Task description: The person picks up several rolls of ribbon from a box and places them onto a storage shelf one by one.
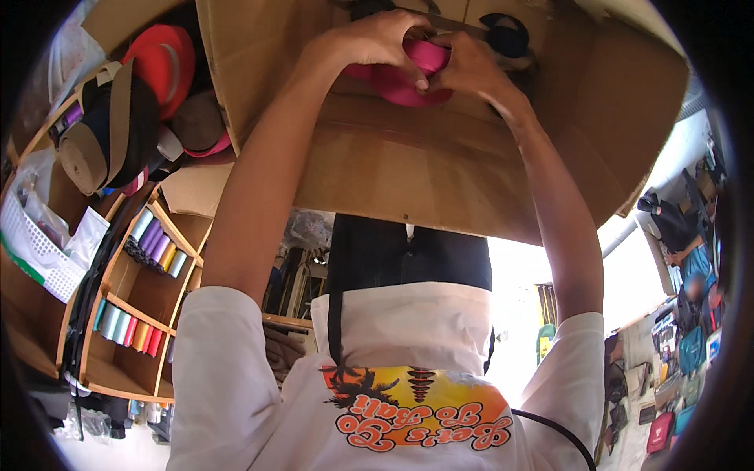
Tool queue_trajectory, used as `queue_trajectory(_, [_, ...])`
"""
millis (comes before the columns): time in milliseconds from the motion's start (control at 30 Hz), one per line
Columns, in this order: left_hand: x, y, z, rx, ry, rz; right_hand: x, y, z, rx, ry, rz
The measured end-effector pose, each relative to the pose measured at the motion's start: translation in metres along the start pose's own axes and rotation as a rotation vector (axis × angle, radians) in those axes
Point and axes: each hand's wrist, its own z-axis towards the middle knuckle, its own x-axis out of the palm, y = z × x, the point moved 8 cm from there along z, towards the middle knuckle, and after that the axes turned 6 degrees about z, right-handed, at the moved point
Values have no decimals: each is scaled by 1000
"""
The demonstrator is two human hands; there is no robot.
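Observation:
Both my hands reach into a large open cardboard box [440, 177]. Between them is a bright pink roll of strap or ribbon [402, 88], with a loop of it bulging below the fingers. My left hand [382, 41] curls over its left side, thumb pressed to the front. From the other side my right hand [469, 67] grips the roll, its fingers and thumb bent around the edge. The two hands nearly meet at the thumbs. A black coiled strap [506, 36] lies in the box just beyond my right hand. Other dark pieces are partly hidden behind my hands.
Rolls of webbing crowd the left shelf, among them a tan one [85, 157] and a red one [163, 67]. Below are a white plastic basket [43, 235] and wooden cubbies holding thread spools [129, 330]. Bags [691, 349] fill the far right, where another person [694, 294] appears.

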Motion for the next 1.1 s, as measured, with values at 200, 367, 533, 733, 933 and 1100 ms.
queue_trajectory(200, [-49,-80,-44,45,-172,-132,-59,52,-74,-178,-199,154])
queue_trajectory(367, [-86,-147,-93,92,-300,-291,-89,105,-151,-235,-368,441])
queue_trajectory(533, [-111,-222,-139,160,-310,-203,-114,178,-220,-417,-391,396])
queue_trajectory(733, [-143,-284,-180,247,-453,-218,-139,221,-281,-578,-543,407])
queue_trajectory(933, [-173,-318,-211,356,-694,-446,-150,242,-335,-675,-795,722])
queue_trajectory(1100, [-161,-354,-214,477,-840,-758,-153,246,-351,-876,-1078,801])
